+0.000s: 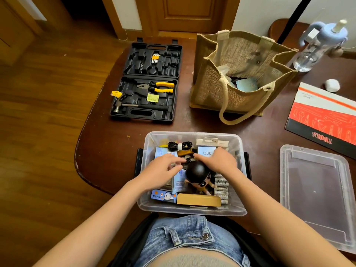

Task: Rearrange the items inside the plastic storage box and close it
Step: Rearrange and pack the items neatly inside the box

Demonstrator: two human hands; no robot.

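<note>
Both my hands reach into the open storage box (192,209) at lower centre of the worktop (115,151): left hand (163,170) fingers loosely spread, right hand (217,160) flat beside the doll (198,174). Lid (316,197) lies right.

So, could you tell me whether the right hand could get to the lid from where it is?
Probably yes: the lid lies bare on the table just right of the box, and nothing stands between it and the right hand.

Soft, even indoor light fell without harsh shadows. Wide-angle distortion bent the edges. The left hand (163,170) was slightly motion-blurred.
</note>
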